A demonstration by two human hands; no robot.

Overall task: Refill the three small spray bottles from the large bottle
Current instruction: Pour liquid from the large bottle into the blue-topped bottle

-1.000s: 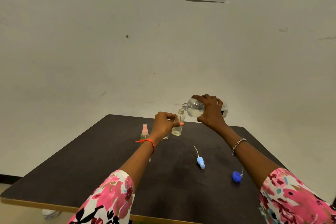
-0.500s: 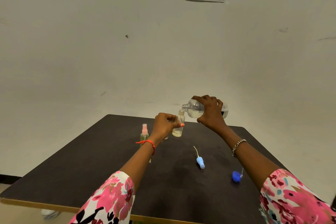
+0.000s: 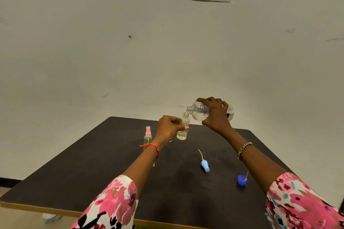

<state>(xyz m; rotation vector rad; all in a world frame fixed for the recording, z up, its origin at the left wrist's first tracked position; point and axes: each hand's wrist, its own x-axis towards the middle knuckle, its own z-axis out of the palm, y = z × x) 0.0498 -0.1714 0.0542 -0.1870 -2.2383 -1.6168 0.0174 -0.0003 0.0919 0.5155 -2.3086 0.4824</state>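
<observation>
The dark table [image 3: 93,163] had a pale wooden edge along its near side. An open small bottle [image 3: 183,130] with a little pale liquid in it appeared to stand upright on the top, held between the fingers [image 3: 175,120] of the left hand [image 3: 168,128]. A pink-capped spray bottle [image 3: 148,136] stood upright just beside that hand, on the side away from its fingertips. A light blue sprayer head [image 3: 205,166] lay on its side nearer the person than those fingers, its thin tube pointing up toward them. A dark blue sprayer head [image 3: 241,180] lay well apart from the fingers [image 3: 210,100] of the right hand [image 3: 216,115], nearer the person.
</observation>
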